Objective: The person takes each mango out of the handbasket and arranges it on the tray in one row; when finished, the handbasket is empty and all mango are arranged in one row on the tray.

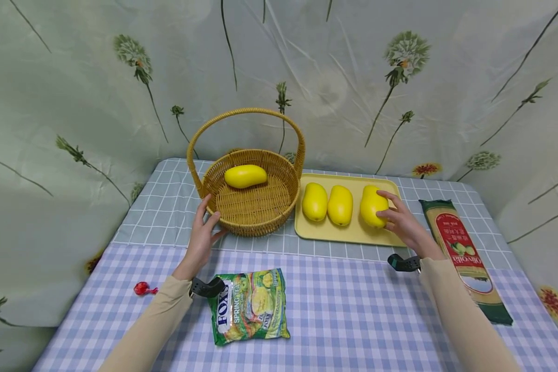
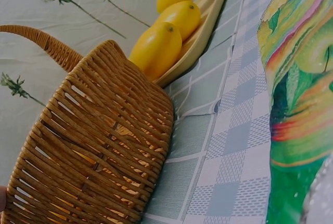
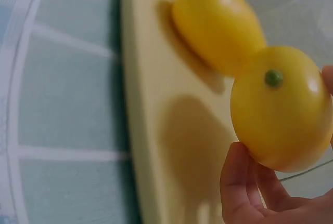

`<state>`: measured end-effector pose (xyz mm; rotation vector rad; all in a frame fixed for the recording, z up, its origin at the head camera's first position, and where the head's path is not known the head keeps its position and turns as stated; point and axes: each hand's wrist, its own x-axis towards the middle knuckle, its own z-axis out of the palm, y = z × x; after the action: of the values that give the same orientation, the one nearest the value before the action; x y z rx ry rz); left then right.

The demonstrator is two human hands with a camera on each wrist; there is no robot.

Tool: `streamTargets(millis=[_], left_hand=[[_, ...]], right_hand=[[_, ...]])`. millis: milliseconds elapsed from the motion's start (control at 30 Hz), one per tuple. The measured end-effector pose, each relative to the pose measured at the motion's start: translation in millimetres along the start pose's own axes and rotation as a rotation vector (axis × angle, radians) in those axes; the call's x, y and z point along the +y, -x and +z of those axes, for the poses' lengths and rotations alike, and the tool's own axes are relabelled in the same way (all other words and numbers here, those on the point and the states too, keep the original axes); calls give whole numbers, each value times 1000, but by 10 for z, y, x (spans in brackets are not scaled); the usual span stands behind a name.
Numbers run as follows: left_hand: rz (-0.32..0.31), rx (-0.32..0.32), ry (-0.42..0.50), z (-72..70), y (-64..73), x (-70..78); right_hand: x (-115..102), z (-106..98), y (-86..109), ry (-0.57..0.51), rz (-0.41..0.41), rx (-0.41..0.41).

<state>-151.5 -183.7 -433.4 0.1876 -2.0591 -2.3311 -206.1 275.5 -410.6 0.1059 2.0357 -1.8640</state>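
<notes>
My right hand [image 1: 402, 225] holds a yellow mango [image 3: 281, 109] between thumb and fingertips, over the right part of the pale yellow tray [image 1: 353, 241]. The mango's green stem end faces the right wrist camera, and its shadow falls on the tray. Two more mangoes, one left [image 1: 314, 202] and one in the middle [image 1: 340, 205], lie side by side on the tray. My left hand [image 1: 200, 235] grips the front left rim of a round wicker basket [image 1: 253, 227] with a tall handle. Inside the basket, toward the back, lies another mango [image 1: 245, 176]. Only a fingertip of that hand shows in the left wrist view.
A green candy bag [image 1: 250, 307] lies in front of the basket, with a small red wrapped candy [image 1: 144, 289] to its left. On the right is a long pasta packet [image 1: 465, 258]. A floral curtain [image 1: 335, 93] hangs behind the checked tablecloth [image 1: 344, 305].
</notes>
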Motion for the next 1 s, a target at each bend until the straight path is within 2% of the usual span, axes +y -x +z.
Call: streamTargets(millis=[200, 433, 667, 767, 1000], left_hand=[[8, -4, -3, 0, 9, 5], [17, -3, -7, 11, 16, 10], [8, -1, -4, 12, 19, 5], [9, 1, -6, 12, 19, 3], [15, 0, -11, 13, 18, 4]], right_hand=[[61, 23, -67, 87, -3, -29], [39, 82, -157, 195, -18, 2], [7, 43, -161, 267, -57, -16], [-18, 20, -155, 306, -79, 17], [-142, 64, -122, 358, -155, 169]])
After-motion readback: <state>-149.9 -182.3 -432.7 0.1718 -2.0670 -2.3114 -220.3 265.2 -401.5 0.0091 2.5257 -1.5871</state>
